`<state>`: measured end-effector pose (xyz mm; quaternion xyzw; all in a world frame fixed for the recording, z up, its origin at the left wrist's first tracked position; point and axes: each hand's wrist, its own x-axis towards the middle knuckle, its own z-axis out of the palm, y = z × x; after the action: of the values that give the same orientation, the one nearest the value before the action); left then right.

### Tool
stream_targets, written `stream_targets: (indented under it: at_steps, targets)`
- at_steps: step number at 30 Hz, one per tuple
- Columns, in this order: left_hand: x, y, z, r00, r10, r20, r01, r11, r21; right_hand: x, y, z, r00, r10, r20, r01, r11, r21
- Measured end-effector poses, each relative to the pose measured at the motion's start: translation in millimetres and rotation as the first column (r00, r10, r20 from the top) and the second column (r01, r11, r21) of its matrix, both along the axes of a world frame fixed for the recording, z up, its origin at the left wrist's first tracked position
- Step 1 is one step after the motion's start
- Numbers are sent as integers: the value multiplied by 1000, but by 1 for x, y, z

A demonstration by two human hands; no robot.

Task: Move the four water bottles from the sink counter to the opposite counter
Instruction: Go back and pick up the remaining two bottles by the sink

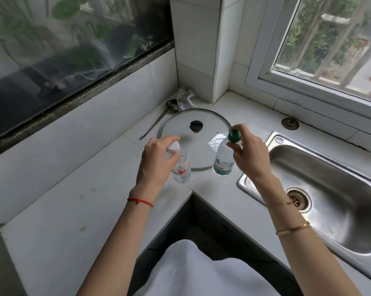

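Left hand (156, 159) grips white-capped bottle (181, 167); right hand (247, 150) pinches green-capped bottle (223, 161), both seemingly water-filled.

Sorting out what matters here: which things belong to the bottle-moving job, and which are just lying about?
Job: white-capped bottle, held by left hand; green-capped bottle, cap pinched by right hand.
Lying about: glass lid, ladle, rag, sink.

Both forearms were bare, without sleeves. The left wrist wore a thin red string bracelet (140, 201) with a small knot. The right wrist carried a fine gold chain bracelet (280, 203) and, lower on the forearm, a flat gold bangle (292, 229). At the bottom centre of the frame, a white garment (201, 272) covered the torso.
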<state>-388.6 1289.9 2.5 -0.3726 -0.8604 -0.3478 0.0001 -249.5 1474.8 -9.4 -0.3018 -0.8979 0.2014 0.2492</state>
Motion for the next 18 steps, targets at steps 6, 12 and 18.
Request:
stream_targets:
  at_steps: [6, 12, 18]
  targets:
    - [26, -65, 3, 983, 186, -9, -186, 982, -12, -11, -51, 3, 980, 200, 13, -200, 980, 11]
    - [59, -142, 4, 915, 403, 26, -402, 915, -19, -25, -110, 8, 899, 437, 14, -437, 899, -19]
    - [100, -220, 3, 784, 619, 28, -620, 785, -3, -40, -186, 6, 747, 664, 33, -663, 748, -29]
